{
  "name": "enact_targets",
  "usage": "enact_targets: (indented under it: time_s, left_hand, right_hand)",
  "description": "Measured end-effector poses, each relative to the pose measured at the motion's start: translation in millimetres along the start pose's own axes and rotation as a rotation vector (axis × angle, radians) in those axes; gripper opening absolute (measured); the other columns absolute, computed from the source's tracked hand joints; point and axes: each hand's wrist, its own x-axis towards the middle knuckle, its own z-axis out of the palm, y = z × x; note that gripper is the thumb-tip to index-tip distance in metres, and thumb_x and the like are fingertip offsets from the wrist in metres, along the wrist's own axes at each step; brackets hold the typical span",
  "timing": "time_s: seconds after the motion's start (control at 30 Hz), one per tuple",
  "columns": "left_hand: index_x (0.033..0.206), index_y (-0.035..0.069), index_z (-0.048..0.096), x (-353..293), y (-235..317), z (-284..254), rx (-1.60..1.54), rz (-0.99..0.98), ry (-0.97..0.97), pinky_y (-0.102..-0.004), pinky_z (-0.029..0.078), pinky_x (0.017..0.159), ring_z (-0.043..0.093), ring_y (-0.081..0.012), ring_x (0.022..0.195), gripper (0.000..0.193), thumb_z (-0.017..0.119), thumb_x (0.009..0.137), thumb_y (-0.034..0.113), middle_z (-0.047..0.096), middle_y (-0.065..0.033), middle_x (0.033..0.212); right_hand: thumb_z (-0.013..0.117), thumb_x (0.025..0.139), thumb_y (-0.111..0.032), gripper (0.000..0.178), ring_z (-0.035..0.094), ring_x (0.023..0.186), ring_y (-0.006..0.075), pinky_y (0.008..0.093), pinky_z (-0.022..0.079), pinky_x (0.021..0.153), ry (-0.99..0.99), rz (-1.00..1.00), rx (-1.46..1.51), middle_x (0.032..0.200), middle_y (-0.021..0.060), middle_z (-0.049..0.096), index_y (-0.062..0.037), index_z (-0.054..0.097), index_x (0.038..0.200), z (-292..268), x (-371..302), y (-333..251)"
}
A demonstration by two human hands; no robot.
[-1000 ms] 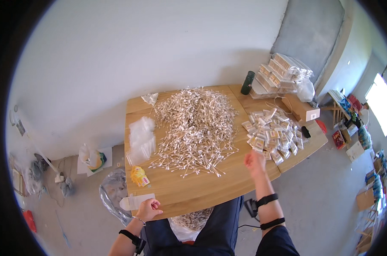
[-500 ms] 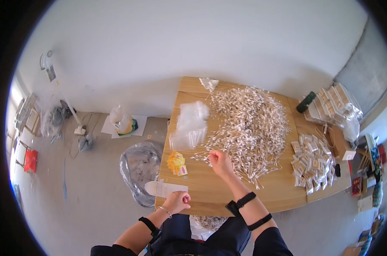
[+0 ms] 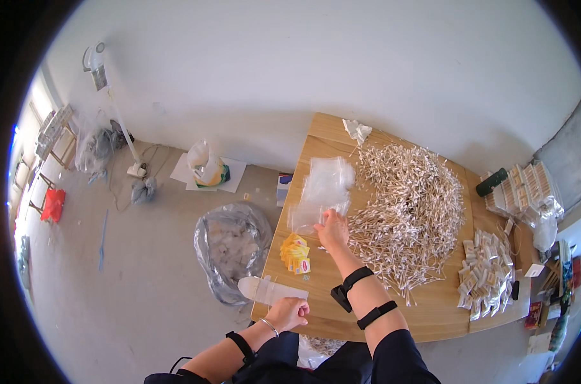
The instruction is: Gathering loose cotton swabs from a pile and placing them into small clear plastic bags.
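Note:
My right hand (image 3: 333, 232) reaches over the table, its fingers pinched at the lower edge of a stack of clear plastic bags (image 3: 326, 184). Whether a bag is between the fingertips, I cannot make out. At the near left table edge my left hand (image 3: 288, 314) is curled closed, its contents hidden. It rests by a flat white strip with a rounded end (image 3: 258, 290) that juts past the edge. Between the hands lies a small heap of yellow cards (image 3: 294, 252). A large pile of cotton swabs (image 3: 412, 211) spreads to the right of my right hand.
Filled small packets (image 3: 487, 274) are heaped on the table's right side. Behind them stand stacked boxes in plastic (image 3: 526, 190) and a dark green cylinder (image 3: 491, 182). Crumpled white paper (image 3: 357, 130) lies at the far edge. A grey plastic bag (image 3: 233, 253) stands on the floor at left.
My right hand has moved left from the edge of the swab pile to the plastic bags. My left hand stays closed by the white strip. The whole view has shifted.

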Motion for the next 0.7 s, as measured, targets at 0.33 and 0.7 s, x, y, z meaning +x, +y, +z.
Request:
enact_targets:
  time_s: [0.33,0.7]
  left_hand:
    - [0.086,0.007,0.066,-0.1,-3.0,5.0,0.022,0.031,0.045,-0.0324,0.051,0.069,0.066,-0.0202,0.076,0.028,0.08,0.064,0.016,0.066,-0.0043,0.077]
    - [0.091,0.004,0.067,-2.3,-7.9,9.6,0.042,0.075,0.078,-0.0318,0.051,0.069,0.064,-0.018,0.073,0.031,0.08,0.067,0.017,0.066,-0.0051,0.078]
  right_hand:
    - [0.075,0.074,-0.031,0.03,0.064,0.091,0.0314,0.0445,0.051,0.077,0.078,0.227,0.02,0.094,0.0157,0.067,-0.0043,0.064,0.083,-8.6,-7.4,1.7]
    - [0.076,0.076,-0.013,0.02,0.056,0.056,0.0114,0.0269,0.046,0.051,0.113,0.309,0.923,0.066,0.0056,0.063,-0.0021,0.059,0.077,-66.5,-78.0,-2.8]
